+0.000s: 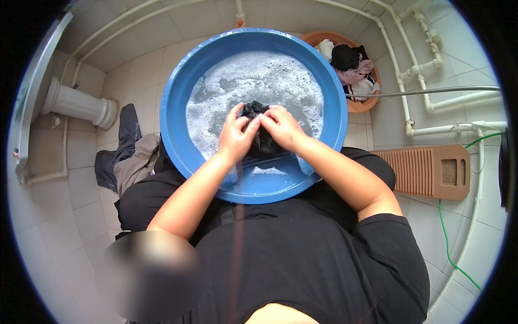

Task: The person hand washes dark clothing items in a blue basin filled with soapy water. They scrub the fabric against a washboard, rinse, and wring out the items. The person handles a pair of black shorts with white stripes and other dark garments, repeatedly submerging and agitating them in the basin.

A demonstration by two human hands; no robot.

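Between my knees stands a large round blue basin with foamy, soapy water in it. A bunched black garment is held over the near half of the basin, its lower part hanging down to the water. My left hand grips it from the left, thumb and fingers closed on the cloth. From the right, my right hand pinches the same cloth, the two thumbs close together. What kind of garment it is cannot be made out.
An orange-brown tub of clothes stands behind the basin at the right. A brown washboard lies right of my knee, near a green hose. Dark and grey clothes lie on the floor at the left, by a white pedestal. White pipes line the wall.
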